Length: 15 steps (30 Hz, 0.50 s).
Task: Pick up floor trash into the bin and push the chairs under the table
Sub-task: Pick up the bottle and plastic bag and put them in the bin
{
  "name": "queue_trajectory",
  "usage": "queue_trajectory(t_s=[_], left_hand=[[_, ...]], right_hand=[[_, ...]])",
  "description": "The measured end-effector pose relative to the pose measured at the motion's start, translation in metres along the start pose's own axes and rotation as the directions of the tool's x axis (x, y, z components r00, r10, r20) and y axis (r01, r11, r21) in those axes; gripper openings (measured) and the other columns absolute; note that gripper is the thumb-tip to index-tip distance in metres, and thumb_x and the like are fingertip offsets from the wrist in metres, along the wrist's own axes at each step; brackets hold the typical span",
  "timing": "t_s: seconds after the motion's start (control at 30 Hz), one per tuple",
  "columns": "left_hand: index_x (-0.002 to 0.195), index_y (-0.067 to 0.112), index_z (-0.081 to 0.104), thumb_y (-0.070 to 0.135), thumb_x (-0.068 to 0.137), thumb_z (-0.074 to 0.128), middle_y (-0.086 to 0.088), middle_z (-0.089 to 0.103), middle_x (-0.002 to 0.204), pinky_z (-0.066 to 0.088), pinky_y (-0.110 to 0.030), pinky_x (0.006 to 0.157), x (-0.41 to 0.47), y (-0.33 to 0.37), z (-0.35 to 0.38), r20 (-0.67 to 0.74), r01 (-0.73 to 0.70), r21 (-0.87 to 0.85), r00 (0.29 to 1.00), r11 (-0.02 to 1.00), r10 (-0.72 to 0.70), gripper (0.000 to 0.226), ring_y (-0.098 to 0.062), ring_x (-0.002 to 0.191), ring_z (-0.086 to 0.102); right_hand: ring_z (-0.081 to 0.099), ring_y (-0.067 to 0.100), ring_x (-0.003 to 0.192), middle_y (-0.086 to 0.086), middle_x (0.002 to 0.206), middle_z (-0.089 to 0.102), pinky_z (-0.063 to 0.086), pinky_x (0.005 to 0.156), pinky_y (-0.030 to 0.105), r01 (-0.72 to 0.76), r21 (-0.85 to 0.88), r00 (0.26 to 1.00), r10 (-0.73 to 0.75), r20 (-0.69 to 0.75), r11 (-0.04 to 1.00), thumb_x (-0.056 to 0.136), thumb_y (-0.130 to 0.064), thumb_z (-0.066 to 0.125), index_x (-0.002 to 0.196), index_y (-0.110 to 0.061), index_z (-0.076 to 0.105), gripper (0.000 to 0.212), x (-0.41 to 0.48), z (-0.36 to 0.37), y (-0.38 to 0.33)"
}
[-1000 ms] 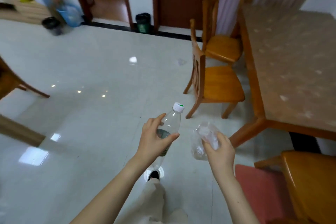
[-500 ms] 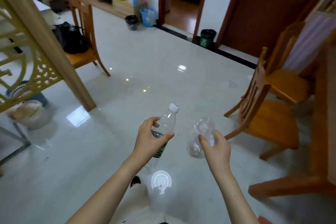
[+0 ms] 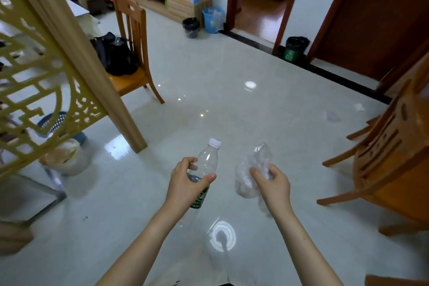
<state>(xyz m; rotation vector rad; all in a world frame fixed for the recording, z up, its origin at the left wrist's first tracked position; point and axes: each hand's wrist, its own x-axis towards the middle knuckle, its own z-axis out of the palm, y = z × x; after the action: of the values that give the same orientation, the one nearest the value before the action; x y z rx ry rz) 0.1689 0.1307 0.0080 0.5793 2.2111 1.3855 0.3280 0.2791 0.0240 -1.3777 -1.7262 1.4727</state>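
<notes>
My left hand (image 3: 185,183) grips an empty clear plastic bottle (image 3: 206,162) with a white cap and a green label, held upright over the floor. My right hand (image 3: 272,184) pinches a crumpled clear plastic bag (image 3: 251,169). A small white scrap (image 3: 359,107) and a faint clear wrapper (image 3: 333,117) lie on the floor at the right. A black bin (image 3: 190,27) and a blue bin (image 3: 211,20) stand by the far cabinet. Another black bin (image 3: 294,48) stands beside the doorway. Wooden chairs (image 3: 383,158) stand at the right edge.
A wooden chair (image 3: 133,53) with a black bag on its seat stands at the left. A yellow lattice screen and post (image 3: 76,58) fill the near left, with a blue basket (image 3: 55,121) and a pale sack (image 3: 65,158) behind. The tiled floor is glossy.
My view has swung to the left, away from the table, so the screen and the far bins have come into sight. Both hands still hold the same bottle and bag.
</notes>
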Motion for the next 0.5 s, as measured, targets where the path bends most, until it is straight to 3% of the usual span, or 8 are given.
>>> queue_trajectory(t_s=[0.23, 0.37, 0.5], left_hand=[[0.098, 0.044, 0.049, 0.049, 0.063, 0.079, 0.009, 0.056, 0.106, 0.048, -0.029, 0.079, 0.108, 0.03, -0.003, 0.108, -0.017, 0.001, 0.994, 1.0, 0.017, 0.047, -0.015, 0.096, 0.056], [0.099, 0.044, 0.049, 0.04, 0.07, 0.082, 0.007, 0.056, 0.108, 0.05, -0.031, 0.081, 0.164, 0.041, 0.031, 0.173, 0.006, 0.0, 0.985, 1.0, -0.006, 0.044, -0.014, 0.093, 0.058], [0.1, 0.043, 0.051, 0.042, 0.068, 0.081, 0.005, 0.056, 0.109, 0.046, -0.024, 0.073, 0.22, 0.055, 0.073, 0.226, 0.026, -0.016, 0.974, 1.0, -0.021, 0.044, -0.012, 0.092, 0.06]], right_hand=[[0.043, 0.004, 0.048, -0.014, 0.05, 0.046, 0.034, 0.047, 0.014, -0.058, 0.087, 0.996, 0.063, -0.058, 0.994, 0.086, -0.016, 0.071, 0.064, -0.011, 0.054, 0.028, 0.07, 0.029, -0.032], [0.042, 0.006, 0.05, -0.006, 0.055, 0.045, 0.034, 0.047, 0.015, -0.077, 0.12, 0.991, 0.089, -0.104, 0.99, 0.086, -0.015, 0.072, 0.066, -0.007, 0.054, 0.028, 0.127, 0.025, -0.037], [0.045, 0.011, 0.056, -0.001, 0.061, 0.048, 0.036, 0.05, 0.018, -0.104, 0.155, 0.987, 0.121, -0.105, 0.982, 0.086, -0.018, 0.072, 0.07, 0.0, 0.053, 0.031, 0.197, 0.016, -0.039]])
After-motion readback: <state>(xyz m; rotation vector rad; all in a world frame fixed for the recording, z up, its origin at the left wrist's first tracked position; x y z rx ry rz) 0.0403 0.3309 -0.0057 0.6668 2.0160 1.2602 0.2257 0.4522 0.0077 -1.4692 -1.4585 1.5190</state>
